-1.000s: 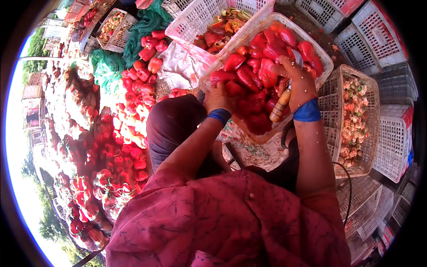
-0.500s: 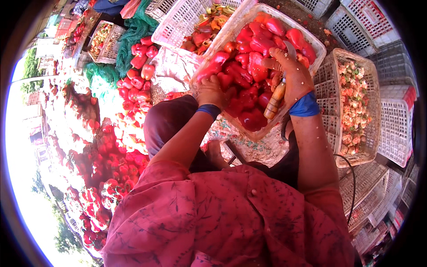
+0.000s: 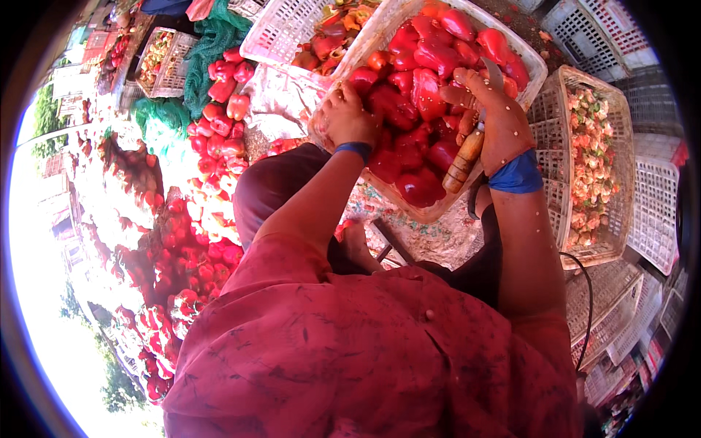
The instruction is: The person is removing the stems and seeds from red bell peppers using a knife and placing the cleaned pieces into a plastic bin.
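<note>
A whitish plastic crate (image 3: 537,79) full of red bell peppers (image 3: 438,55) stands in front of my knees. My left hand (image 3: 350,120) lies over the crate's near left rim, fingers bent around it. Above the peppers on the right side, my right hand (image 3: 505,124) holds a knife with a wooden handle (image 3: 464,160) and a curved metal blade (image 3: 493,74). The handle sticks out below the palm, and the blade rises past the fingers. The index finger and thumb stretch out. Small pale seeds cling to my right hand and forearm.
Right of it stands a crate (image 3: 624,146) of cut pepper cores (image 3: 590,164); behind left, a crate (image 3: 281,36) of pepper pieces. Whole red peppers (image 3: 219,146) are heaped on the left by a green net (image 3: 201,69). Stacked crates (image 3: 653,197) line the right. A dark cable (image 3: 590,299) hangs beside my right arm.
My left hand has shifted forward along the crate's rim, nearer the peppers. My right hand still holds the knife and sits slightly further right in the view.
</note>
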A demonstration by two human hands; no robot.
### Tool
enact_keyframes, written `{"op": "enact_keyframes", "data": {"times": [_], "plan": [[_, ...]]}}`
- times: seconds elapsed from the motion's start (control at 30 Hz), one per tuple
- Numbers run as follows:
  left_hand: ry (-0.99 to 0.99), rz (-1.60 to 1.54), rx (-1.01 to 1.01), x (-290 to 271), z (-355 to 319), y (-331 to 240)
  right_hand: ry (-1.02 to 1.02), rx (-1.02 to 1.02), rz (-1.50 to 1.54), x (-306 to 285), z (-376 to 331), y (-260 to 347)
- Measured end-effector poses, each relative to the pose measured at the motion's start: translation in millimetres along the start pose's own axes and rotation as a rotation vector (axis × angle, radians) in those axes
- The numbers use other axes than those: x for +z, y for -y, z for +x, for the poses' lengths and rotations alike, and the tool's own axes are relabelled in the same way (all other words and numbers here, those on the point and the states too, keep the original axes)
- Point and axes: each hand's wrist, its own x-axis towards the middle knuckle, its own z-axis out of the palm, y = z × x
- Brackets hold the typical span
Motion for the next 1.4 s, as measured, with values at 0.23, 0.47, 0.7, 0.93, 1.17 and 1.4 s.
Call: {"op": "enact_keyframes", "data": {"times": [0.23, 0.47, 0.7, 0.93, 1.17, 1.4], "plan": [[0.043, -0.155, -0.357, -2, 11, -20, -0.030, 0.008, -0.050, 14, 7, -8], [0.005, -0.174, -0.132, -21, -24, -9, -0.010, 0.052, -0.043, 15, 16, -13], [0.113, -0.096, -0.031, -22, -9, 0, -0.021, 0.091, -0.100, 15, 12, -23], [0.157, -0.067, -0.036, 4, -10, -16, -0.051, 0.100, -0.060, 12, 3, -14], [0.320, -0.017, -0.072, -22, -21, 3, 0.055, 0.111, 0.452, -25, 63, 9], [-0.122, -0.751, -0.172, -112, 22, 18, 0.156, 0.195, 0.858, -95, 113, -5]]}}
